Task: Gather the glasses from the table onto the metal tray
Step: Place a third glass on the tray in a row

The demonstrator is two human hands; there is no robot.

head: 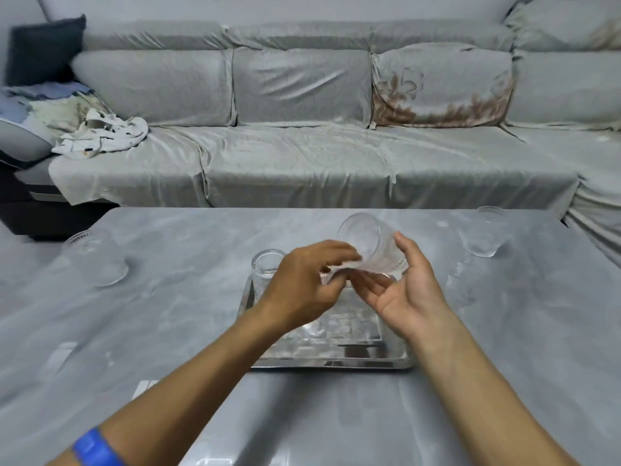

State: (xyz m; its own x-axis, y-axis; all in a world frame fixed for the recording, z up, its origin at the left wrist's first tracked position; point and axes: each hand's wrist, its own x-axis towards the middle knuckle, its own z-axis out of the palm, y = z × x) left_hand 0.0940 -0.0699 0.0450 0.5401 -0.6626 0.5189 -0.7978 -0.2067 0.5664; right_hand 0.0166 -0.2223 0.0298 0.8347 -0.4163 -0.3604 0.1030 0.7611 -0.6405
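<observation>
A clear glass [369, 242] hangs tilted above the metal tray [336, 361], its mouth turned toward the sofa. My left hand [302, 287] pinches the glass near its base, and my right hand [406, 290] cups it from below and the right. A ribbed glass [265, 267] stands upright at the tray's far left corner, partly hidden by my left hand. Another glass [97, 260] stands on the table at the far left, and one more glass [484, 235] stands at the far right.
The grey marbled table [168, 331] reaches to a grey covered sofa [302, 153] behind it. Crumpled clothes [100, 132] lie on the sofa's left end. A blue band is on my left forearm.
</observation>
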